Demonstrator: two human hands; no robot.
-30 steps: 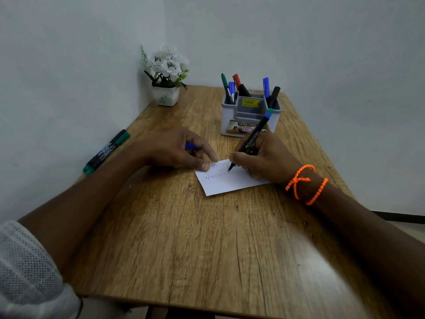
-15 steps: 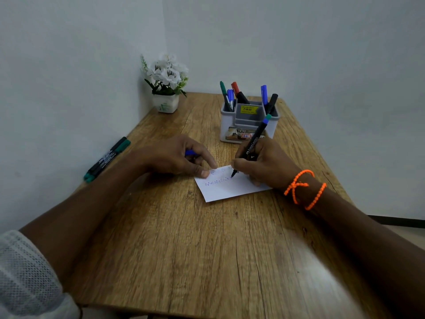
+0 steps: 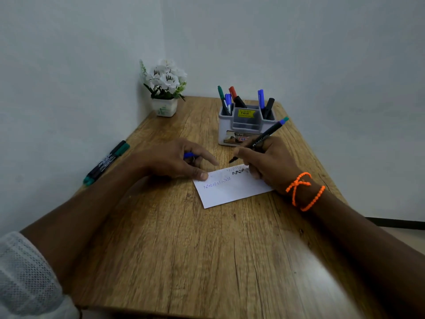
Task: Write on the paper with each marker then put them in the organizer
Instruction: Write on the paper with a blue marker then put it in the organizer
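Right hand (image 3: 268,161) grasps black marker (image 3: 257,142) mid-frame; left hand (image 3: 174,161) clutches blue cap (image 3: 189,154), thumb pinning paper (image 3: 230,187); recap squarely before organizer (image 3: 245,125).

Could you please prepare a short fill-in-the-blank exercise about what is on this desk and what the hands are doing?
1. The right hand holds a black marker whose tip is lifted just above the ____.
2. The left hand presses its thumb on the paper and holds a ____ cap.
3. Two markers lie by the wall, outside the ____.
4. The white flowers stand in a ____ pot.

Missing words: paper; blue; organizer; white
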